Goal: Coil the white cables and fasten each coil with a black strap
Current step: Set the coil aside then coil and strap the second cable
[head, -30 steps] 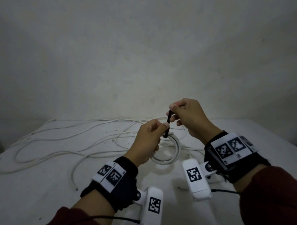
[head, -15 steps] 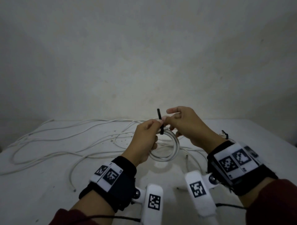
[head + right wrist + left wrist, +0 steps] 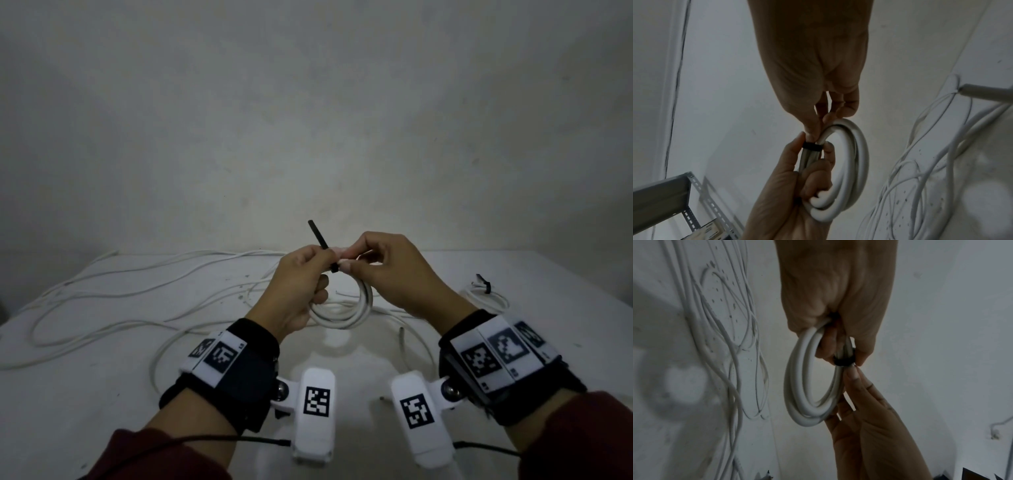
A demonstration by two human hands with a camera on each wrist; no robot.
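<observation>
Head view: the left hand (image 3: 297,291) covers the left side of the coil (image 3: 346,313); where the strap (image 3: 322,245) closes is hidden behind the fingers (image 3: 346,255). Right of frame, a second tied coil (image 3: 486,296) is too small to detail. Loose cables (image 3: 102,301) run off the left edge.

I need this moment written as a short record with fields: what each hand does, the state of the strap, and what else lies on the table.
left hand: grips the white cable coil, held above the table
right hand: pinches the coil beside the strap
black strap: wrapped around the coil's strands; free end sticks up
fastening: whether it is fully tight cannot be told
loose white cables: spread on the table's left and far side
finished coil: lies far right, with a black strap on it
table: white
</observation>
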